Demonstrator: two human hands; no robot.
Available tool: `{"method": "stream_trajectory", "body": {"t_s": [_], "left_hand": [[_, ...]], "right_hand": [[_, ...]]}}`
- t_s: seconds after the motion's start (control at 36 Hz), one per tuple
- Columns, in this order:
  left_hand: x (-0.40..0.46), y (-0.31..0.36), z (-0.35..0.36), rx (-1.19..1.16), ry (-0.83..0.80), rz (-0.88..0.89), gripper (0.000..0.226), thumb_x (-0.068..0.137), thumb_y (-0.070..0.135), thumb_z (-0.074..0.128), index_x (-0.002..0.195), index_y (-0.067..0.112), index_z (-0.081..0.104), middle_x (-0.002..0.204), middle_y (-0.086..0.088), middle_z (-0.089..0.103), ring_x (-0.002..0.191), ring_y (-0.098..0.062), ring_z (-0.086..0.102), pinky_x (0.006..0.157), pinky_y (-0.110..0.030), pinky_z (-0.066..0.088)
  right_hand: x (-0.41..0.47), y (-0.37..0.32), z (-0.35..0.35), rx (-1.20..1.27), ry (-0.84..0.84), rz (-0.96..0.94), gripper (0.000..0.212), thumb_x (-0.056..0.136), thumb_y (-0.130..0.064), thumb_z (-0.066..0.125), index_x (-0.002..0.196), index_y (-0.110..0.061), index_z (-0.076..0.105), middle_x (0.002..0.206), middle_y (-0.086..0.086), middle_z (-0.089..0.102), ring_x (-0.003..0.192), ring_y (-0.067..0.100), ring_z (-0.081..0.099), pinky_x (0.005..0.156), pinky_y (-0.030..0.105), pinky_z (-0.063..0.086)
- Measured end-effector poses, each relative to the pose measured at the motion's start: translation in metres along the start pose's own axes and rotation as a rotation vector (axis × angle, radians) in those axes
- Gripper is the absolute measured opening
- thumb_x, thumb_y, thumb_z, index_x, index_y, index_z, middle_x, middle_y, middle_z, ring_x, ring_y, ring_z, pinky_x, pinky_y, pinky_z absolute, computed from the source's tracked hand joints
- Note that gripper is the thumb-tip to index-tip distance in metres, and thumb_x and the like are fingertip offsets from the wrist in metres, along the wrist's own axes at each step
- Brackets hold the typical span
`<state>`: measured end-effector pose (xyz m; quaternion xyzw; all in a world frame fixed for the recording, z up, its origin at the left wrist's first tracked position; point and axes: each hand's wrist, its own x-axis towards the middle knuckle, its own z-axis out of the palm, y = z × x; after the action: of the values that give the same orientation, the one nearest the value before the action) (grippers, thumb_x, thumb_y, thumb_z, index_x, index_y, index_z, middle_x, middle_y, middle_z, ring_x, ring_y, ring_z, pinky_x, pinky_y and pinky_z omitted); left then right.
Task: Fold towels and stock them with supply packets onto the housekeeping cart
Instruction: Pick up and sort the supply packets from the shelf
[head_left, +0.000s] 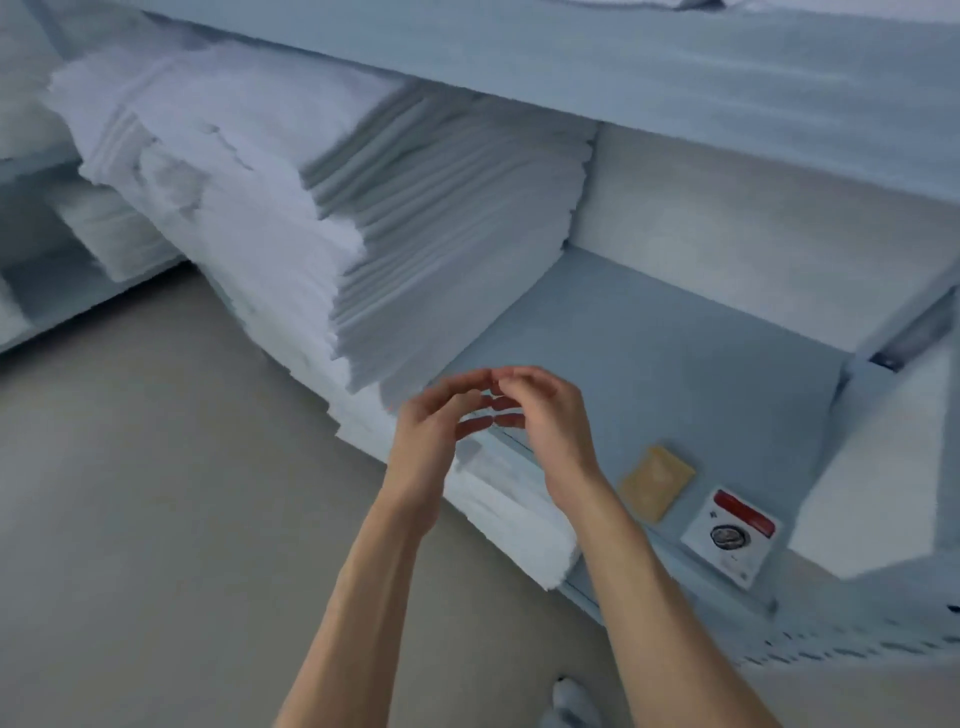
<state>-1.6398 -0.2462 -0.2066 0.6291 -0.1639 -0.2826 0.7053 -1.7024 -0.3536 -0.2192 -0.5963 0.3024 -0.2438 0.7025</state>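
Folded white terry towels (322, 208): one tall stack on pale blue cart shelf (649, 353). Two packets: tan square packet (657, 480), white-red printed packet (732, 535). Left hand (431, 431), right hand (545, 415) raised, fingertips touching, loosely curled, empty.

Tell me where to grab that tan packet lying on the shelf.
Probably pinch the tan packet by its near edge, coming from the open front of the shelf with the right hand. It lies flat, apart from the white and red packet, so a thumb can slide under that edge.
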Motion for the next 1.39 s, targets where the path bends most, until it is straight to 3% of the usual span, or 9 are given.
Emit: {"method": "stream_trajectory", "body": {"t_s": [0.28,0.44,0.61,0.75,0.86,1.0,1.06,1.17,1.39], "left_hand": [[0.024,-0.043,0.083,0.053,-0.467,-0.143,0.025,0.093,0.002,0.054,0.105,0.012,0.074,0.099,-0.007,0.076,0.098,-0.022,0.072,0.079,-0.024,0.057],[0.044,-0.091,0.129,0.058,-0.539,-0.324,0.032,0.096,0.002,0.054,0.128,0.006,0.058,0.113,-0.014,0.073,0.106,-0.03,0.069,0.092,-0.04,0.057],[0.08,-0.143,0.144,0.134,-0.507,-0.569,0.035,0.096,0.001,0.054,0.131,0.004,0.051,0.108,-0.02,0.069,0.089,-0.031,0.068,0.081,-0.041,0.058],[0.104,-0.175,0.154,0.336,-0.454,-0.629,0.025,0.095,-0.002,0.054,0.119,0.0,0.058,0.097,-0.019,0.062,0.077,-0.029,0.062,0.071,-0.038,0.057],[0.116,-0.198,0.166,0.482,-0.452,-0.61,0.033,0.092,-0.001,0.057,0.124,-0.006,0.058,0.088,-0.012,0.059,0.071,-0.024,0.057,0.064,-0.036,0.054],[0.121,-0.223,0.187,0.769,-0.461,-0.474,0.052,0.088,0.015,0.069,0.135,0.003,0.05,0.123,-0.019,0.06,0.1,-0.028,0.061,0.085,-0.04,0.059],[0.124,-0.234,0.195,0.868,-0.492,-0.402,0.059,0.087,0.021,0.071,0.138,0.003,0.046,0.132,-0.017,0.054,0.115,-0.03,0.058,0.094,-0.037,0.053],[0.133,-0.257,0.213,1.017,-0.504,-0.333,0.076,0.085,0.03,0.071,0.145,0.001,0.034,0.144,-0.015,0.042,0.133,-0.03,0.043,0.106,-0.04,0.043],[0.122,-0.281,0.231,1.283,-0.482,-0.232,0.069,0.089,0.034,0.063,0.142,0.003,0.031,0.144,-0.013,0.04,0.134,-0.029,0.038,0.104,-0.041,0.038]], "right_hand": [[-0.019,0.022,-0.086,0.083,0.501,0.068,0.02,0.09,-0.013,0.056,0.088,-0.017,0.076,0.083,0.001,0.076,0.078,0.015,0.073,0.069,0.028,0.056],[-0.009,0.052,-0.137,0.226,0.643,0.21,0.016,0.092,-0.011,0.059,0.097,-0.006,0.074,0.089,0.008,0.076,0.079,0.02,0.07,0.07,0.029,0.056],[0.013,0.104,-0.178,0.417,0.783,0.398,0.012,0.093,-0.003,0.057,0.086,-0.003,0.067,0.08,0.011,0.066,0.066,0.02,0.059,0.065,0.031,0.052],[0.028,0.134,-0.219,0.177,0.878,0.499,0.023,0.092,-0.004,0.053,0.071,-0.008,0.059,0.07,0.01,0.056,0.062,0.021,0.053,0.069,0.036,0.05],[0.022,0.141,-0.243,-0.093,0.985,0.502,0.012,0.092,-0.01,0.054,0.089,-0.012,0.066,0.085,0.011,0.062,0.07,0.024,0.057,0.063,0.03,0.047],[0.023,0.154,-0.262,-0.324,1.005,0.561,0.033,0.088,-0.005,0.059,0.121,-0.002,0.06,0.114,0.016,0.064,0.097,0.031,0.065,0.075,0.037,0.057],[0.028,0.163,-0.266,-0.428,1.014,0.608,0.038,0.088,-0.008,0.063,0.125,-0.002,0.057,0.124,0.019,0.056,0.114,0.035,0.056,0.095,0.043,0.051],[0.039,0.184,-0.27,-0.592,0.98,0.731,0.059,0.086,-0.021,0.069,0.135,-0.004,0.042,0.134,0.021,0.045,0.123,0.036,0.043,0.103,0.043,0.04],[0.048,0.214,-0.262,-0.744,0.982,0.874,0.091,0.08,-0.05,0.074,0.143,-0.008,0.024,0.141,0.018,0.038,0.128,0.037,0.038,0.105,0.044,0.034]]}}
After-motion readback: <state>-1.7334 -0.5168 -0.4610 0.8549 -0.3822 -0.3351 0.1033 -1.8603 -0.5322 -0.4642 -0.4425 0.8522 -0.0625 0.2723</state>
